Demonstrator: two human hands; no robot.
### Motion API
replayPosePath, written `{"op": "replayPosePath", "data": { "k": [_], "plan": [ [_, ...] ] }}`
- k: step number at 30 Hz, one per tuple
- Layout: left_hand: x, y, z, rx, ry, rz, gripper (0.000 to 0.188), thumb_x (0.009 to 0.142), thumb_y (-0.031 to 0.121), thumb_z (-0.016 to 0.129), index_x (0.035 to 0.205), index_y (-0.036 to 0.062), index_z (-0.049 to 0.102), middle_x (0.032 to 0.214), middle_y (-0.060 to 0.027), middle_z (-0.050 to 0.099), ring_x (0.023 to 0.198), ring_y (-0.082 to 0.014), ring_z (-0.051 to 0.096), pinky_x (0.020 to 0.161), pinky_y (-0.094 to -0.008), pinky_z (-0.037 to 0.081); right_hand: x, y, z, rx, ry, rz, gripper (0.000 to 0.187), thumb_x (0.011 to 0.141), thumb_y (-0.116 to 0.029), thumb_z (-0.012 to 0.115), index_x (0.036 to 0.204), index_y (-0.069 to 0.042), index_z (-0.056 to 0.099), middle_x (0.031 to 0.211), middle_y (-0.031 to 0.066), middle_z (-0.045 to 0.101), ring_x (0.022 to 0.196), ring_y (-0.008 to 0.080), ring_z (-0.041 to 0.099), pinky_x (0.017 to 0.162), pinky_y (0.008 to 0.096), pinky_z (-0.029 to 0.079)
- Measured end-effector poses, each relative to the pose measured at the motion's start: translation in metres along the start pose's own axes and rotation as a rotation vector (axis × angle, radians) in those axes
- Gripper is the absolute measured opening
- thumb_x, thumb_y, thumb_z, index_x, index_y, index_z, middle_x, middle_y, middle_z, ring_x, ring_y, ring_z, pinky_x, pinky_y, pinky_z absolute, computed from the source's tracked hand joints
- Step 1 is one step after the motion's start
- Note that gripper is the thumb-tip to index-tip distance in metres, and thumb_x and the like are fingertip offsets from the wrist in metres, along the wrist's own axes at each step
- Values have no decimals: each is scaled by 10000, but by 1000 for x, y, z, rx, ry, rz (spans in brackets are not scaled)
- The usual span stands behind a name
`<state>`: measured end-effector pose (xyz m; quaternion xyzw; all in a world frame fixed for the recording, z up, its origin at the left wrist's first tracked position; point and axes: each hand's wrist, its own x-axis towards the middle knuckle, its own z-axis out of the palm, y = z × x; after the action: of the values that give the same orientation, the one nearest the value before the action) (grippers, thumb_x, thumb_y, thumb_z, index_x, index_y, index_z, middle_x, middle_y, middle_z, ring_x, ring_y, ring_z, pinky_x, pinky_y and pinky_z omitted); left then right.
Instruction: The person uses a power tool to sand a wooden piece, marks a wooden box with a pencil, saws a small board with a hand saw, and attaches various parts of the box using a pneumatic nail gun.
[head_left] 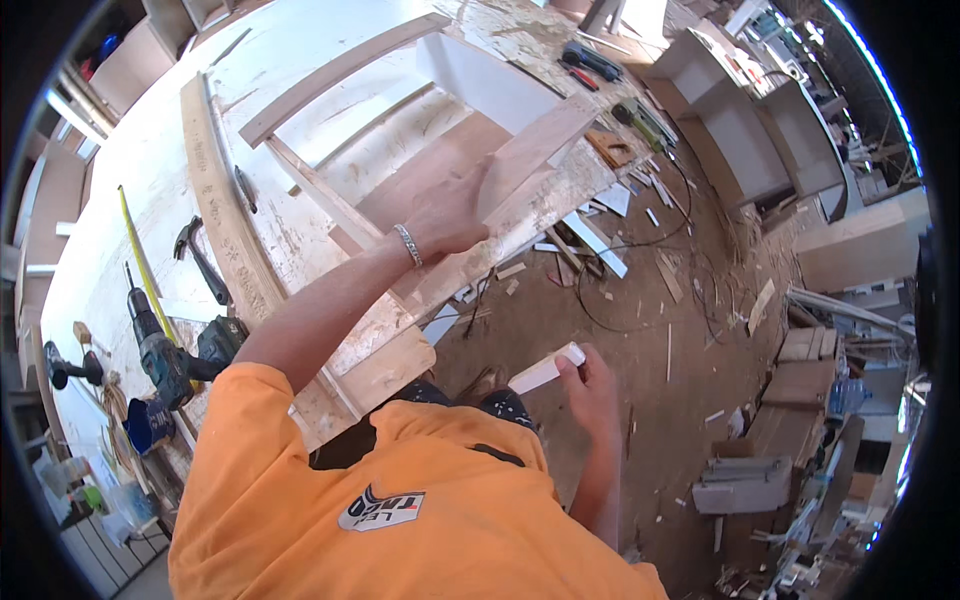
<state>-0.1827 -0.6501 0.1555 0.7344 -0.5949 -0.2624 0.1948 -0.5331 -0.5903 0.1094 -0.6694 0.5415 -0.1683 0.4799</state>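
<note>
Stretched across the workbench, my left hand point(452, 208) grips the near right board of a pale wooden frame point(540, 140). Part of its fingers is hidden behind the wood. The frame lies on the bench, with a curved rail point(345, 75) along its far side and a white panel point(470, 80) inside. Lower down, off the bench's edge and beside my body, my right hand point(592, 385) is closed on a short pale wooden block point(545, 368), thumb on its white end. The block is held apart from the frame.
On the bench's left lie a long plank point(225, 190), a hammer point(200, 258), a yellow tape measure point(140, 250) and a cordless drill point(160, 350). More power tools point(592, 62) rest at its far right. Wood scraps point(600, 245) and a cable point(640, 325) litter the floor. Cabinet boxes point(730, 130) stand right.
</note>
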Motion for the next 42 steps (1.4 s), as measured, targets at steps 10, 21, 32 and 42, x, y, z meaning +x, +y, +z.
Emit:
{"op": "replayPosePath", "data": {
  "k": [10, 21, 32, 42],
  "plan": [
    [9, 101, -153, -470, 159, -92, 1039, 804, 370, 875, 1579, -66, 338, 1282, -231, 630, 1049, -231, 647, 893, -321, 542, 101, -31, -86, 705, -41, -224, 350, 1082, -369, 552, 1203, -48, 481, 938, 117, 649, 775, 277, 734, 764, 417, 616],
    [-42, 82, -181, -1261, 571, -139, 600, 980, 229, 741, 1438, -30, 454, 1152, -180, 573, 683, -59, 594, 518, -128, 563, 153, -77, -113, 808, -511, -478, 429, 1059, -377, 592, 1251, 5, 564, 894, 98, 670, 718, 168, 638, 662, 306, 532],
    [-86, 21, -152, -1370, 772, -172, 683, 976, 300, 728, 1431, -46, 353, 1187, -223, 562, 703, -86, 606, 490, -163, 545, 115, -172, -114, 163, -710, -825, 465, 900, -134, 773, 1300, -50, 550, 910, 50, 674, 761, 160, 675, 688, 333, 560],
    [-187, 56, -94, -388, 1406, -204, 303, 1085, 250, 486, 1190, 26, 662, 1043, -102, 636, 1027, -189, 648, 869, -329, 529, 73, -286, -38, -382, -540, -1413, 426, 826, -216, 830, 1196, -77, 670, 943, 93, 679, 868, 307, 701, 742, 425, 549]
  ]
}}
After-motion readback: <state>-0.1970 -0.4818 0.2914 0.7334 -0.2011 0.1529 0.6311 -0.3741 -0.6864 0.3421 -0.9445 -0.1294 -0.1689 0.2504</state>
